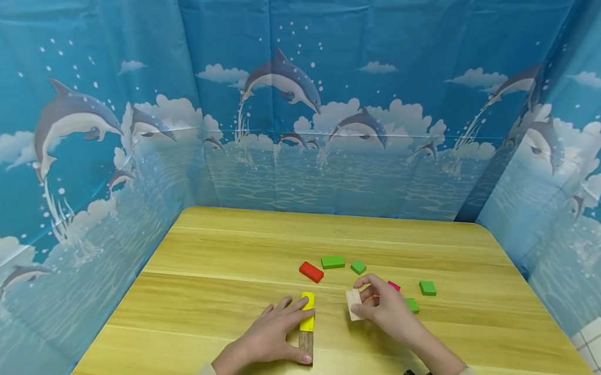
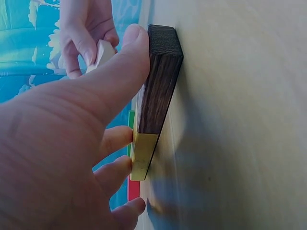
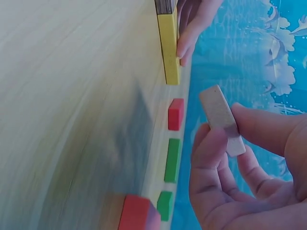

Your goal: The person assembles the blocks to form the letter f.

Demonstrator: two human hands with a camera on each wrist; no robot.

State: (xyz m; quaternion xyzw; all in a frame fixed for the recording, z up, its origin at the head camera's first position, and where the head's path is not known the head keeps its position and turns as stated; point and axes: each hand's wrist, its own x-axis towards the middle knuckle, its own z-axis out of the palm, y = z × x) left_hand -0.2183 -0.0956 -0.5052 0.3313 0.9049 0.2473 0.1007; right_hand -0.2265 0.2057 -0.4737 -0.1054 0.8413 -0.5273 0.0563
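Observation:
My right hand pinches a small pale wooden block between thumb and fingers, held up above the table in the right wrist view. The left hand rests spread over a row of blocks lying on the table. Its thumb touches the near end of the dark brown block, and its fingertips lie on the yellow part of the row. Yellow and dark brown meet end to end in a straight line, as the brown block shows in the left wrist view.
Beyond the hands lie a red block, a long green block and a small green block. Further right are another green block and, partly behind the right hand, a green one and a pinkish-red one.

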